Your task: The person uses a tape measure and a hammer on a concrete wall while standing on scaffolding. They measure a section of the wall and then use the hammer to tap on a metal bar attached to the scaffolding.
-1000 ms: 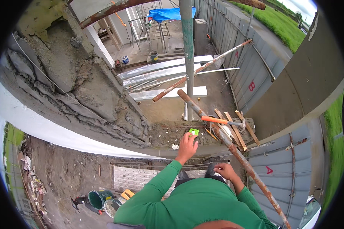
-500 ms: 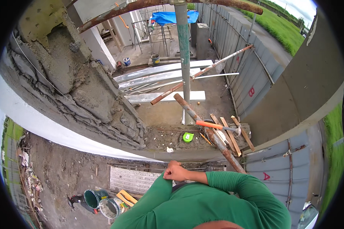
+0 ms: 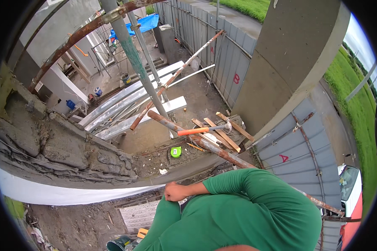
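Sleeve point(image 3: 160, 215) on your left side meets your right hand point(image 3: 176, 191), but whether it grips I cannot tell; your left hand is hidden, state unclear. Green tape measure point(image 3: 176, 152) lies on the ledge point(image 3: 153, 162), left of the rusty pipe point(image 3: 224, 155) your right arm point(image 3: 247, 184) partly covers.

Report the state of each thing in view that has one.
Right hand, closed on the left sleeve
Green tape measure, resting on the mortar ledge, blade not showing
Orange-handled tool, lying across the rusty pipe
Rusty pipe, slanted
Wood strips, lying loose
White beams, side by side
Blue tarp, draped
Left wall, rough
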A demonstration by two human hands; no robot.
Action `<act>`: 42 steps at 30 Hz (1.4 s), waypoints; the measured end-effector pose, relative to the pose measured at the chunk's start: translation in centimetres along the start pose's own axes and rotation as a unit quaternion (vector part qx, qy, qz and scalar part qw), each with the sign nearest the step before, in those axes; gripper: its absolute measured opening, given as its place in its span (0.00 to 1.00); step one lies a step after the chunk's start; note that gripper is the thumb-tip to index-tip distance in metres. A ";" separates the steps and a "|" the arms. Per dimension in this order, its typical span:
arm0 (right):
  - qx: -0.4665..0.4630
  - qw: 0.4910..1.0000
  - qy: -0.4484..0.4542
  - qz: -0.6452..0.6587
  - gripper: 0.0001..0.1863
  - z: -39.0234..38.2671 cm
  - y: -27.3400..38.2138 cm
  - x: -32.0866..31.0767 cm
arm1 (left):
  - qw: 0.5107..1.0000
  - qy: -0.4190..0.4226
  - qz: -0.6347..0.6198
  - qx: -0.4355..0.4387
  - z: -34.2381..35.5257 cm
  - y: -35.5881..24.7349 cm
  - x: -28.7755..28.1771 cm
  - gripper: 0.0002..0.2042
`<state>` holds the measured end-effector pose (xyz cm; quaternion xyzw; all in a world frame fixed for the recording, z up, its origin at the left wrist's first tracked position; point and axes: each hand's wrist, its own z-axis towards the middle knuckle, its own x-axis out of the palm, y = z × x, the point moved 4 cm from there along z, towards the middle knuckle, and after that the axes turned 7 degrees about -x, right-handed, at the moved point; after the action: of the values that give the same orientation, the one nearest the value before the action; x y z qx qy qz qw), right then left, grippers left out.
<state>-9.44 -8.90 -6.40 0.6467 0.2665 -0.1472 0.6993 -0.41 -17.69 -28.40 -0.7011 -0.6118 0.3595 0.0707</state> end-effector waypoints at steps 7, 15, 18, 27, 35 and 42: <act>0.012 0.996 0.010 0.087 0.07 -1.0 4.6 -3.2 | 0.998 0.017 -0.023 -0.048 -1.4 1.0 -0.6 0.10; -0.010 0.949 0.036 0.312 0.13 -2.3 4.2 -4.2 | 0.996 0.044 0.000 -0.076 0.2 -2.2 -1.7 0.10; -0.034 0.971 -0.037 0.232 0.12 -5.7 4.5 -7.5 | 0.995 0.025 -0.036 -0.085 0.1 -2.1 -2.0 0.11; 0.188 0.870 -0.440 0.120 0.12 -29.1 -7.7 -14.5 | 0.993 0.059 0.085 -0.062 -2.2 -5.4 -1.9 0.09; 0.364 0.748 -0.554 -0.033 0.09 -40.9 -10.9 -12.2 | 0.970 0.082 0.219 -0.064 -5.8 -9.4 -1.5 0.11; 0.324 0.742 -0.585 -0.047 0.07 -41.7 -12.5 -10.7 | 0.961 0.072 0.263 -0.047 -6.2 -16.9 -0.9 0.10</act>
<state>-32.69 29.09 -11.58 0.6077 -0.2290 -0.6070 0.4579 -10.40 -12.31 -14.37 -0.8637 -0.4157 0.2846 -0.0152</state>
